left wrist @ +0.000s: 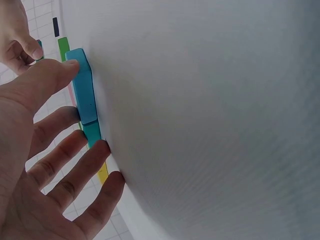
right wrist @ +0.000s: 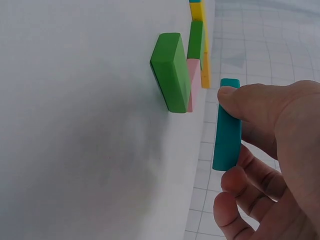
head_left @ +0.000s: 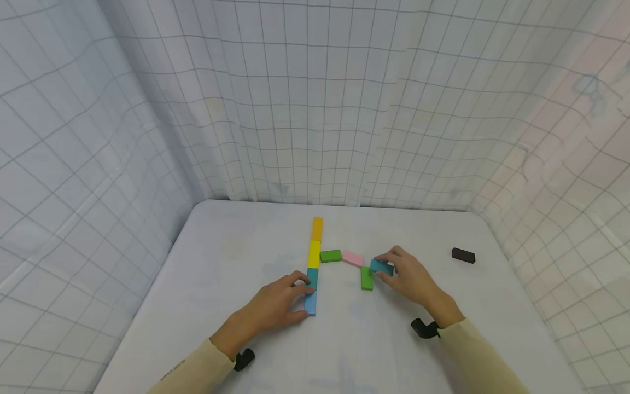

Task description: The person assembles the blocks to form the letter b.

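My right hand (head_left: 412,278) pinches a teal block (right wrist: 228,132) between thumb and fingers. In the right wrist view it is held off the table, to the side of a green block (right wrist: 171,72). My left hand (head_left: 283,301) rests beside a straight column of blocks, fingers spread and relaxed. Its thumb touches the near end of a light blue block (left wrist: 82,90), and its other fingertips lie along that block and a second teal block (left wrist: 92,134). Beyond these, the column continues with a yellow block (head_left: 314,254) and an orange block (head_left: 317,229).
From the yellow block, another green block (head_left: 331,256) and a pink block (head_left: 353,259) run rightward to the near green block. A black block (head_left: 464,255) lies apart at the right of the white table (head_left: 236,246). Gridded white curtains (head_left: 315,109) surround the back and sides.
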The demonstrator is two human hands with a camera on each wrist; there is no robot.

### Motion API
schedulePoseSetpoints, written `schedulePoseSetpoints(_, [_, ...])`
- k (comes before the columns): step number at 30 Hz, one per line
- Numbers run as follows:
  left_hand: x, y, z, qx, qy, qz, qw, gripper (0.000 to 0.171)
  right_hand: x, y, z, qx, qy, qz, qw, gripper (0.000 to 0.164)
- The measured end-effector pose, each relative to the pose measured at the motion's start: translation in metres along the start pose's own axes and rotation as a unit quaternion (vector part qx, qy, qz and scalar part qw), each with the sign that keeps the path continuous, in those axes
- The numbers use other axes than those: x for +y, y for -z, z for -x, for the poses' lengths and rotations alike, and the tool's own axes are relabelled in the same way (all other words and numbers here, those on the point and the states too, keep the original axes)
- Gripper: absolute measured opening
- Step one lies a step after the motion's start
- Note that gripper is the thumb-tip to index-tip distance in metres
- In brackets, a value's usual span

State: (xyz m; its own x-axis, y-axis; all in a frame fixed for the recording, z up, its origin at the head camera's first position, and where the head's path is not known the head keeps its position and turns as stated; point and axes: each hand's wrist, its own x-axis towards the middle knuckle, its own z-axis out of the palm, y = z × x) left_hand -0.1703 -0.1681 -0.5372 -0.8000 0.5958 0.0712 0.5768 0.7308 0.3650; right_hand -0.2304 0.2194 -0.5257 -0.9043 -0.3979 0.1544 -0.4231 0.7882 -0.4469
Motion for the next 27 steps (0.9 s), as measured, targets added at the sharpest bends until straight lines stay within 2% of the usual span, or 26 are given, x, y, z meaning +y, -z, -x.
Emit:
schedulePoseSetpoints(8, [-0.002, -0.003, -0.002, 0.002, 0.001, -0.003, 1.0, 0.053, -0.01, -0.01, 0.003, -0.015, 0.01, -0.005, 1.0, 0.038])
schedulePoseSetpoints(18, [0.0, -0.002, -0.001, 0.004, 0.005, 0.002, 1.0, 0.052, -0.026, -0.02, 0.005, -0.028, 0.066, 0.009, 0.997, 0.038])
schedulePoseSetpoints(27, [0.001, -0.001, -0.002, -0.007, 0.014, 0.004, 0.9999, 0.052, -0.043, -0.033, 0.004, -0.053, 0.08, 0.018, 0.995, 0.035])
